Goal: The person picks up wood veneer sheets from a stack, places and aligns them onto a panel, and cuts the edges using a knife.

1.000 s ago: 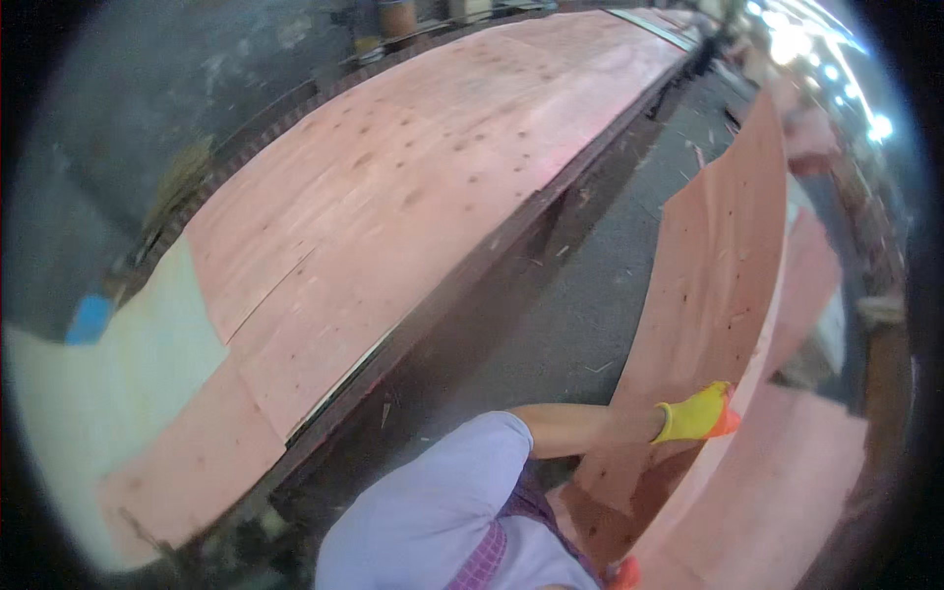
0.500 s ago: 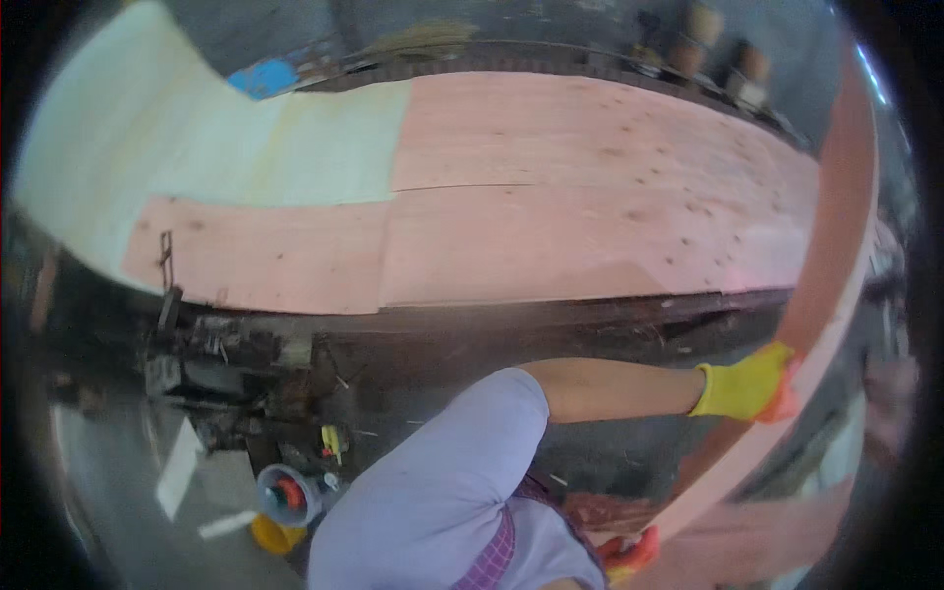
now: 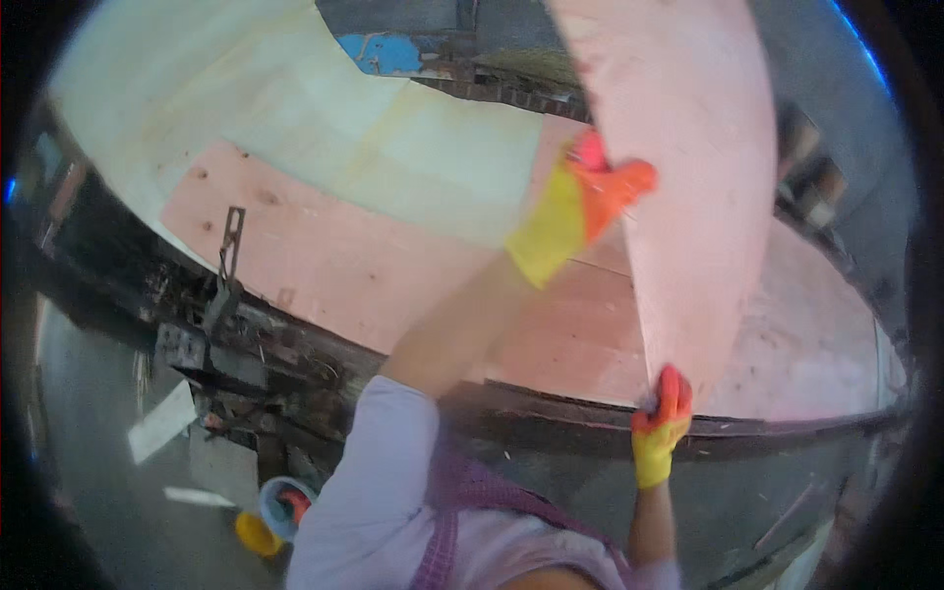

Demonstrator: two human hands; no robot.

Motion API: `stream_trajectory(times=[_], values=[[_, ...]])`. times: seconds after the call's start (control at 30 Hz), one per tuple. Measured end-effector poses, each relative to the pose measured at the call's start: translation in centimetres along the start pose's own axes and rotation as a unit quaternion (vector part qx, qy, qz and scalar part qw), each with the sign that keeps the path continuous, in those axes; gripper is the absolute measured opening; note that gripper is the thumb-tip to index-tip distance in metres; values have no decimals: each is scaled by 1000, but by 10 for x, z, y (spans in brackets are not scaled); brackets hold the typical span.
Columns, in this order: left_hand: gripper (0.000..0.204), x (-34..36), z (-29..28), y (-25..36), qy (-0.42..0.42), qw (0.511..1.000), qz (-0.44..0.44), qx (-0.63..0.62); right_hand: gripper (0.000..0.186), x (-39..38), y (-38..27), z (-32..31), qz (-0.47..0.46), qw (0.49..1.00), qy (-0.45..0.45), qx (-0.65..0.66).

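A long, curved pink wood veneer sheet [image 3: 703,197] stands up at a slant over the flat sheets. My left hand [image 3: 590,202], in a yellow glove with orange fingers, grips its left edge partway up, thumb on the near face. Lower down, my right hand [image 3: 665,423], gloved alike, pinches the bottom corner by the front edge of the layer; some fingertips are hidden. Beneath lie pink sheets [image 3: 315,256] with dark knots and a pale sheet [image 3: 447,152], spread side by side.
Dark machinery with an upright slotted metal bar [image 3: 231,246] borders the sheets at the left front. On the floor are a light bucket [image 3: 275,511] with something red in it, a yellow container [image 3: 256,534] and white offcuts [image 3: 162,423]. A blue object [image 3: 385,54] lies at the back.
The held veneer sheet has swung from the far right side to over the flat sheets. Both hands moved with it, the left one leftward and away from me, and the view has turned.
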State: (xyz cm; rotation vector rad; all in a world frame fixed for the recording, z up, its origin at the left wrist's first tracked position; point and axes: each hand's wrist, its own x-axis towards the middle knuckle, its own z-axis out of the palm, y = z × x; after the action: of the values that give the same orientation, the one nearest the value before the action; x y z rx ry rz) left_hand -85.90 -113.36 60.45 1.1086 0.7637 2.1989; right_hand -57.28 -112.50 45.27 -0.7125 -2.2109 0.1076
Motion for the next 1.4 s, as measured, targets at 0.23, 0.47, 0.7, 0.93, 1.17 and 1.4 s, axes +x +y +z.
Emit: stream_trajectory(times=[0.23,0.47,0.7,0.93,1.17,1.4], values=[[45,114,-281,34,325,874,125,339,62,191,-68,197,-50,996,-70,-13],[29,105,-519,9,449,886,16,114,69,149,-122,356,220,888,-219,338],[34,39,-673,-26,519,827,-186,113,67,78,-93,482,513,563,-134,633],[31,-19,-684,-49,461,872,-168,-12,55,71,-65,582,671,373,-67,637],[27,-28,-749,-19,473,849,-228,62,30,118,-93,599,666,398,35,630],[22,-26,-752,-40,518,832,-198,27,19,173,-99,595,675,442,84,585]])
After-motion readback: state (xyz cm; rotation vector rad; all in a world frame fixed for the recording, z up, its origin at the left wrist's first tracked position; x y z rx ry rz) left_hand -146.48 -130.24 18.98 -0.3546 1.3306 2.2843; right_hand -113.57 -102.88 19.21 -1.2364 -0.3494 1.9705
